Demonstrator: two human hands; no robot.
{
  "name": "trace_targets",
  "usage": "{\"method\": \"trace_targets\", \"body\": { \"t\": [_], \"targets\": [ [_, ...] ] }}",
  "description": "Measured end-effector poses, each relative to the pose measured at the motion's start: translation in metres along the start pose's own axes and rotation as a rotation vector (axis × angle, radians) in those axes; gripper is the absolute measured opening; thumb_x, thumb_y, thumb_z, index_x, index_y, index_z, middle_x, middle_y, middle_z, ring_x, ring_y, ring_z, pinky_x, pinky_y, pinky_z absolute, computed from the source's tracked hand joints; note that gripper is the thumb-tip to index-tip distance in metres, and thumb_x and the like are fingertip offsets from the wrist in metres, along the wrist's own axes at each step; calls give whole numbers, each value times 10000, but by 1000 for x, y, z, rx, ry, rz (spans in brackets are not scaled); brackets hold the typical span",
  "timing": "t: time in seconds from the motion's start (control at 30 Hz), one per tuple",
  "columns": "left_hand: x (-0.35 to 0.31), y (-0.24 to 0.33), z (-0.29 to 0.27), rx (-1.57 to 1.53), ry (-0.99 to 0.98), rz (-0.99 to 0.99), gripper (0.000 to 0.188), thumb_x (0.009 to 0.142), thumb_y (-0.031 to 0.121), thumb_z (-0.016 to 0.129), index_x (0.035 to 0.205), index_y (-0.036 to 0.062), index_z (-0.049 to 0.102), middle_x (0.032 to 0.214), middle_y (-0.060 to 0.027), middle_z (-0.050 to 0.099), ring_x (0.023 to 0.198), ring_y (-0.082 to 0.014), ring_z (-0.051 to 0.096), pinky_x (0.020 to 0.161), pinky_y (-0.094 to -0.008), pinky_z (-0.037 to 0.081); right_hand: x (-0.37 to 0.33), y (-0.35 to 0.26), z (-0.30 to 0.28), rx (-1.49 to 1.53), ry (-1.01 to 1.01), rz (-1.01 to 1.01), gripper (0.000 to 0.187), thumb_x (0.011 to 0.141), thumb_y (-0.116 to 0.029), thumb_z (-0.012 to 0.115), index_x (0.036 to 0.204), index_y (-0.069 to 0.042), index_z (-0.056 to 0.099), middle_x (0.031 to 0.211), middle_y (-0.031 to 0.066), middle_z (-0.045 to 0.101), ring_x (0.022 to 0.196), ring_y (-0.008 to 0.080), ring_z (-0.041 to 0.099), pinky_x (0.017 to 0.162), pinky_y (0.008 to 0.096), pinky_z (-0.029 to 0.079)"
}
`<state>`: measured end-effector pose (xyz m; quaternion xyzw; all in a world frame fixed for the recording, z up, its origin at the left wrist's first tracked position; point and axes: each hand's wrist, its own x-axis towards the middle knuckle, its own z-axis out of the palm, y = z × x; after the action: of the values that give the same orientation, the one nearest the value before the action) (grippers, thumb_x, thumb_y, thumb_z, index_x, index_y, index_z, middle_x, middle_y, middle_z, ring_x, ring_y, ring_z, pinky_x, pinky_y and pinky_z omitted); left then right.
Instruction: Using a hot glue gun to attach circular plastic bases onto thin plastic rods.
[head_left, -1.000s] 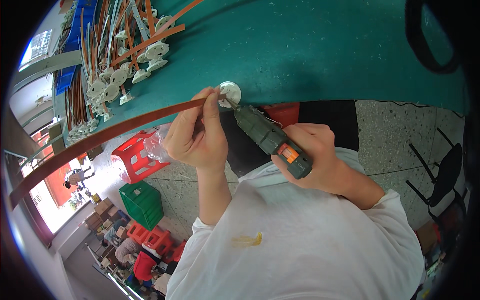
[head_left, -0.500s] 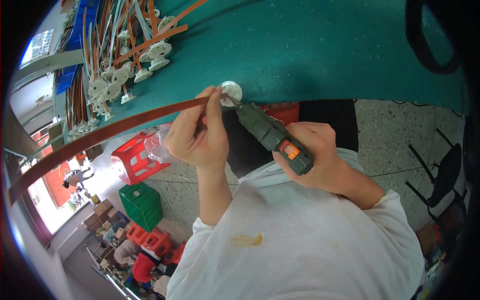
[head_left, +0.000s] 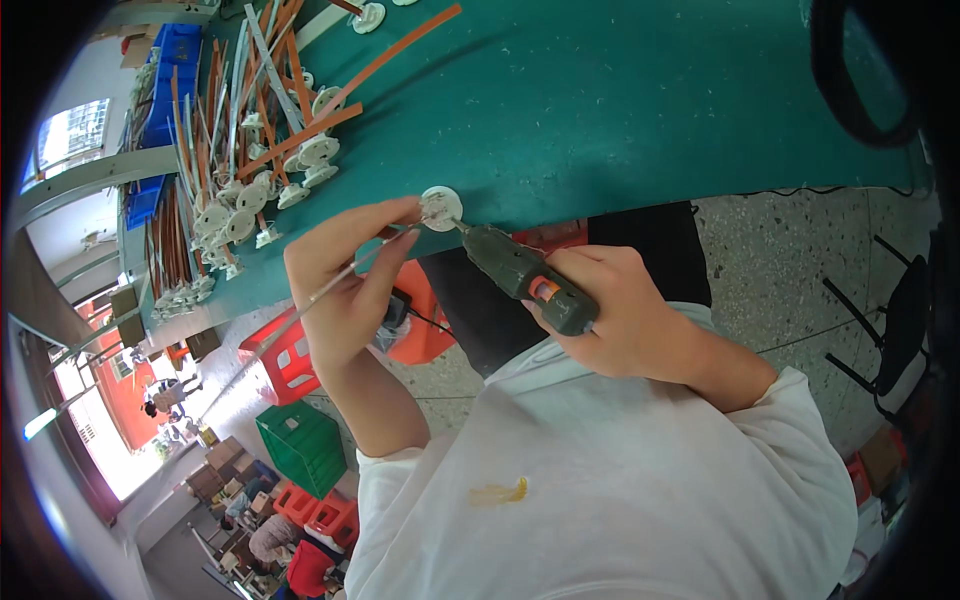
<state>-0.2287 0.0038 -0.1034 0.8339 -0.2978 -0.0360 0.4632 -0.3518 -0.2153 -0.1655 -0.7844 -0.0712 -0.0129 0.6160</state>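
My left hand (head_left: pixel 335 270) pinches a long thin strip (head_left: pixel 300 312) close to its end, where a white round disc (head_left: pixel 442 208) sits at the fingertips. The strip now shows its narrow edge and slants down to the left past my wrist. In my right hand (head_left: pixel 620 310) is a dark green hot glue gun (head_left: pixel 505 262) with an orange patch near its back end. Its nozzle tip meets, or nearly meets, the disc's lower right rim; actual contact I cannot tell.
Many brown and silvery strips with white discs (head_left: pixel 240 222) are heaped at the left of the green table (head_left: pixel 620 110). Red crates (head_left: pixel 280 350) and a green crate (head_left: pixel 300 445) stand on the floor. A black chair (head_left: pixel 900 325) is at right. People sit farther off, lower left.
My left hand has turned the strip from its broad brown face to its edge, and the disc has shifted slightly left and down. The glue gun has moved left and down along with it.
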Motion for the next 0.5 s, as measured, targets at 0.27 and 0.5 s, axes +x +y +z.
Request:
{"method": "trace_targets", "body": {
  "t": [0.27,0.5],
  "targets": [
    [0,-1,1,85,14,104,204,758,-127,721,932,-25,750,804,-103,717,718,-146,662,638,-244,503,-6,4,-12,8,28,-42,139,778,-22,753,832,1,627,702,124,614,576,293,588,509,356,439],
    [-13,4,10,-113,240,-186,103,885,-40,700,977,-27,744,759,-42,643,636,-72,575,567,-192,439,-8,7,-22,24,18,-77,134,773,0,756,847,5,645,703,105,621,562,252,585,503,334,430]
  ]
}}
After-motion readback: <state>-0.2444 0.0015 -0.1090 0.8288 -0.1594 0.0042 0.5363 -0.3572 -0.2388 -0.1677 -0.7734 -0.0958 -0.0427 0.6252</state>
